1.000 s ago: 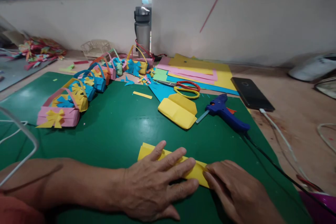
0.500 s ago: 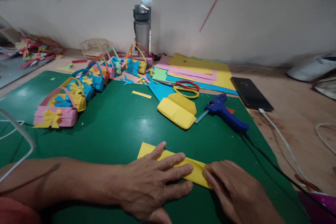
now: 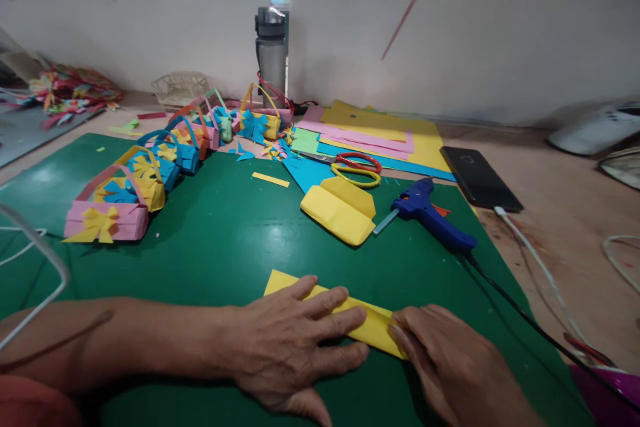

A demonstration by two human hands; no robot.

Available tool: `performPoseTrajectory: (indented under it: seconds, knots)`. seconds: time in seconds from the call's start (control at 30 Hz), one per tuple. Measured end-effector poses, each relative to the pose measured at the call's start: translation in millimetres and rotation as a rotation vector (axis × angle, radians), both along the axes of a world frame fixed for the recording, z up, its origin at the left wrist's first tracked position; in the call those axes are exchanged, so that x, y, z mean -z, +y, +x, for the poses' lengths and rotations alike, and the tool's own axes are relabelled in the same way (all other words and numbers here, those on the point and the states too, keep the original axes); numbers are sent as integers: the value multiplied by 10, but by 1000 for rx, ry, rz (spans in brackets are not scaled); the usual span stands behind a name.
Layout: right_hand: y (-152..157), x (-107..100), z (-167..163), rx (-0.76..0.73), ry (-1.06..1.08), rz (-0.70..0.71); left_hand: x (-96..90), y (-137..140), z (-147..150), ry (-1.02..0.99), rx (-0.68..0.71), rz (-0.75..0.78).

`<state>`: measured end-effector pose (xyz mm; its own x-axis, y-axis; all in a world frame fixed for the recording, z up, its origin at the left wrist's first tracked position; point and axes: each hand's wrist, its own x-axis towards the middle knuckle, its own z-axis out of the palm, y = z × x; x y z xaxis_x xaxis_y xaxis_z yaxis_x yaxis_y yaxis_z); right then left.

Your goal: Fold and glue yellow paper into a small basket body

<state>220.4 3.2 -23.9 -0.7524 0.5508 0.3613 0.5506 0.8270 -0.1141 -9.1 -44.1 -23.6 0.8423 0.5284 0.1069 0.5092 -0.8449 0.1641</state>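
Observation:
A folded strip of yellow paper (image 3: 373, 328) lies slantwise on the green mat (image 3: 225, 253) close to me. My left hand (image 3: 300, 340) rests flat on it with the fingers spread, covering its middle. At the strip's right end, my right hand (image 3: 445, 363) pinches the paper between thumb and bent fingers. Beyond the hands lies another folded yellow paper piece (image 3: 337, 213) with a raised flap. A blue glue gun (image 3: 433, 217) is to the right of that piece, and scissors (image 3: 357, 170) with red and yellow handles lie behind it.
Small paper baskets (image 3: 107, 221) with bows stand in a row at the left. Coloured paper sheets (image 3: 390, 123) are stacked at the back, near a grey bottle (image 3: 273, 57). A phone (image 3: 480, 177) with a white cable lies at the right. The glue gun's black cord (image 3: 520, 310) crosses the mat.
Both hands stay on the yellow strip in almost the same place. The left hand's fingers have shifted very slightly; nothing else has visibly moved.

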Motion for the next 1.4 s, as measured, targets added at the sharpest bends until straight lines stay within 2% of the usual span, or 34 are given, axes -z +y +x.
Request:
performPoseTrajectory:
  seconds: [0.6,1.1,1.4]
  knots:
    - [13,-13,-39,8,-4,24,29,52,-4,-48,5,-21]
    - [2,-23,-52,32,-21,35,50,-1,-41,-25,10,-95]
    - [-18,-21,-36,53,-5,-3,60,-26,-48,-23,1,-195]
